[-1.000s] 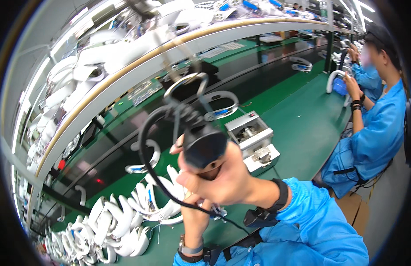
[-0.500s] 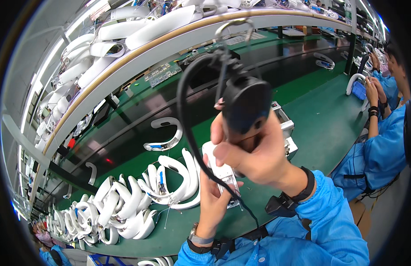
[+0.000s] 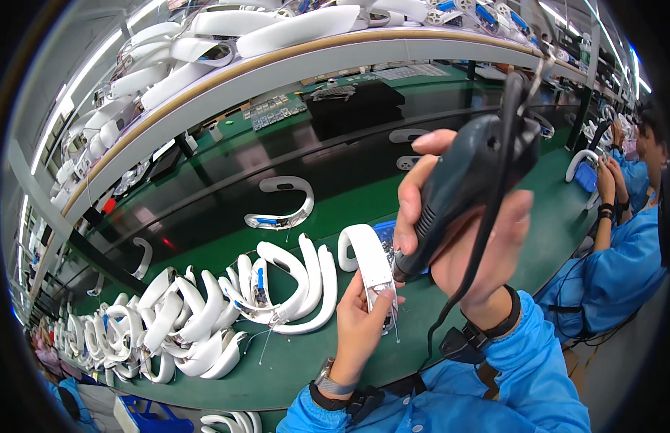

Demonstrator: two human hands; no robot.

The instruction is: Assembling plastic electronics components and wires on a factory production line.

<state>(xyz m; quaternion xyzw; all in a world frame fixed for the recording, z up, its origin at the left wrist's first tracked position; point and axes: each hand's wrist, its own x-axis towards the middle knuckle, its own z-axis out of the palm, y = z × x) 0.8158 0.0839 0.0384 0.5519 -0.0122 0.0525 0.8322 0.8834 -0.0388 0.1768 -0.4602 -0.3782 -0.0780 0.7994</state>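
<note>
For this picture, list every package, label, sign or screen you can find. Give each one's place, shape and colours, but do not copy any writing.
Sheet of small squares: flat on the dark back ledge under the shelf, left of centre; pale grid, greenish edges.
Pale paper sheets: flat on the green ledge further right; rectangular, whitish.
Blue tray: on the green bench behind the white curved part held by the left hand; mostly hidden.
No screens show.

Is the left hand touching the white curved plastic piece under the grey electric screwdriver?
Touching. The head view shows the left hand gripping the white curved plastic piece, thumb pressed onto its lower end.
</note>
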